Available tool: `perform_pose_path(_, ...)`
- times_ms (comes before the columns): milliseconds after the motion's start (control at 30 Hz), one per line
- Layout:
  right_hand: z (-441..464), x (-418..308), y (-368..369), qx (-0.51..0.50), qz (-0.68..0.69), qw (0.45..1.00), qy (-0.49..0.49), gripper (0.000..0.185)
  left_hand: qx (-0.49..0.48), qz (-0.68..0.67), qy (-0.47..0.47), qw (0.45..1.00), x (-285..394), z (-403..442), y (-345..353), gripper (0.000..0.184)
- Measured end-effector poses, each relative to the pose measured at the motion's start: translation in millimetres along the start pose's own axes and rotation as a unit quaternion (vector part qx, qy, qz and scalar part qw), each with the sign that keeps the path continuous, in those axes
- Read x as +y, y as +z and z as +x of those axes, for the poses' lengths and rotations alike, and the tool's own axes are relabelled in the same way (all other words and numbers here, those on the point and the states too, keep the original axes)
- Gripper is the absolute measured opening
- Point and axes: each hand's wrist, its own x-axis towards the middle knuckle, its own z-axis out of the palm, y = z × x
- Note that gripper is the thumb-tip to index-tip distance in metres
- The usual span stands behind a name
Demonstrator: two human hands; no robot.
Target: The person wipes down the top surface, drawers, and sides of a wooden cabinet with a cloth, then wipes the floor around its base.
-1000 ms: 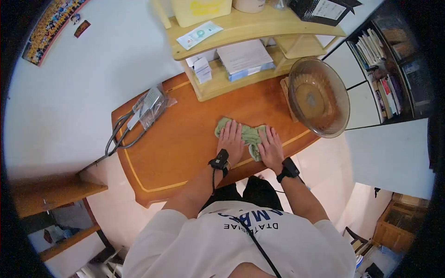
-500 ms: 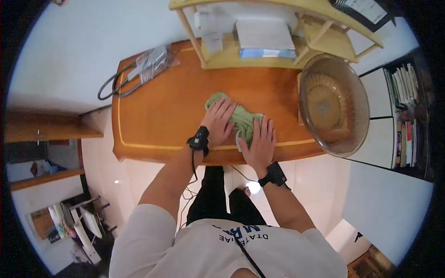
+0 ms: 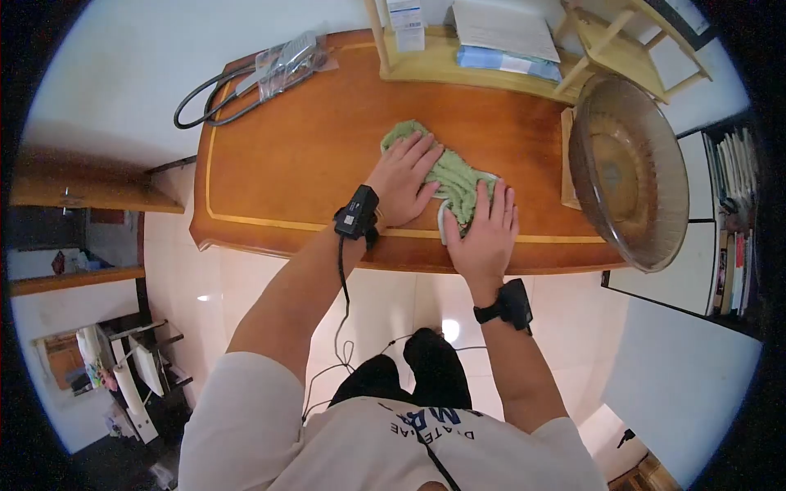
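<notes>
A crumpled green cloth [image 3: 454, 178] with a pale edge lies on the brown wooden desk [image 3: 303, 155], near its front edge. My left hand [image 3: 404, 182] rests over the cloth's left part, palm down, fingers stretched forward and slightly apart. On the right part lies my right hand [image 3: 485, 233], also flat, with its fingers pointing away from me and its thumb out at the cloth's pale edge. Neither hand is curled round the cloth. The cloth under the palms and fingers is hidden.
A large see-through brown basin [image 3: 583, 155] leans at the desk's right end. Behind the cloth stands a wooden shelf [image 3: 491, 82] bearing papers [image 3: 508, 33]. A black cable [image 3: 196, 121] with a plastic-wrapped part lies at the back left. Thin wires hang from my wrist devices.
The whole view has shifted, so desk, cloth and basin appear higher and farther right. Both hands stay on the cloth, which keeps about the same place on the desk. My legs have moved.
</notes>
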Motion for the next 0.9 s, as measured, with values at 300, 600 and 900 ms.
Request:
perform_pose_path(300, -4, 6, 8, 0.019, 0.018, 1.000, -0.004, 0.064, 0.026, 0.022, 0.005, 0.999, -4, -2, 8, 0.062)
perform_pose_path(600, -3, 5, 10, 0.014, 0.008, 1.000, 0.013, 0.053, 0.033, 0.009, -0.002, 0.999, -5, -2, 8, 0.059)
perform_pose_path(900, -6, 9, 17, 0.045, -0.002, 0.999, -0.005, 0.046, 0.020, -0.051, -0.064, 0.996, 3, -33, -18, 0.070)
